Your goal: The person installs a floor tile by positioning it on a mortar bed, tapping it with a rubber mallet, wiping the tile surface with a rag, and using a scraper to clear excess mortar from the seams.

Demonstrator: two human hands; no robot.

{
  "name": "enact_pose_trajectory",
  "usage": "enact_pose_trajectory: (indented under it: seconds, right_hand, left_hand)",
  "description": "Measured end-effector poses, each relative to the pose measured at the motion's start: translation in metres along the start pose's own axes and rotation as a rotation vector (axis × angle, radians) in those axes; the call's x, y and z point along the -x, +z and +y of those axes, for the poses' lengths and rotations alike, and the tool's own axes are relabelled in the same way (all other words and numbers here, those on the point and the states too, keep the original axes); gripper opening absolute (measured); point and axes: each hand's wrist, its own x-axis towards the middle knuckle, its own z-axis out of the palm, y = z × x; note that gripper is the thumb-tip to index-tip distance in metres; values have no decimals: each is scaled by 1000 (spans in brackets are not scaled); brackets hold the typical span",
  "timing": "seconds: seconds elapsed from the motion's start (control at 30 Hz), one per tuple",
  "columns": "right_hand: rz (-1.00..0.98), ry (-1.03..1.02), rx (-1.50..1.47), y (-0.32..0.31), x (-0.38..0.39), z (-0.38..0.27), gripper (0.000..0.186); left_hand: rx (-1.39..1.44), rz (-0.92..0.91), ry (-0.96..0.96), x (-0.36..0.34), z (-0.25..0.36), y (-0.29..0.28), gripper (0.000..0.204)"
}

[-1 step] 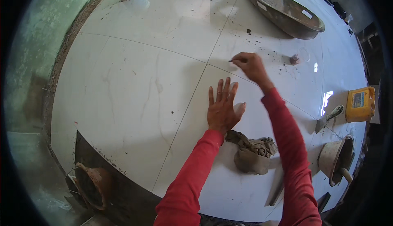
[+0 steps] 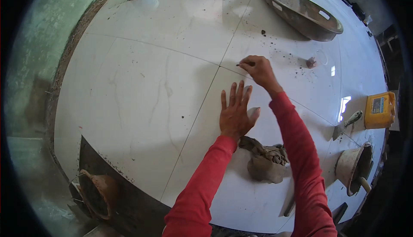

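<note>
One thin nail-like tool [image 2: 239, 65], perhaps, in the right hand [image 2: 258, 70]'s closed pinch grip, tip at the tile joint [image 2: 215, 74]; left hand [image 2: 235, 113] flat, empty.

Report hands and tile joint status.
Left hand flat on tile, open. Right hand pinching thin tool at joint. Rag behind.

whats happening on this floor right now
A person in red sleeves leans over large white floor tiles. The left hand lies flat, fingers spread, on a tile beside a joint. The right hand pinches a small thin tool at the joint line. A dirty rag, a bucket and a metal pan sit nearby.
</note>
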Motion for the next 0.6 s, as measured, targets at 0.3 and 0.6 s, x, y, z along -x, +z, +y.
enact_pose_trajectory:
  seconds: [0.3,0.6]
  right_hand:
    - [-76,34,179,35,-8,-24,21]
    - [-78,-63,314,41,-7,-29,20]
  left_hand:
    - [1,-9,-31,3,-5,1,83]
    - [-27,-30,-19,3,-4,3,85]
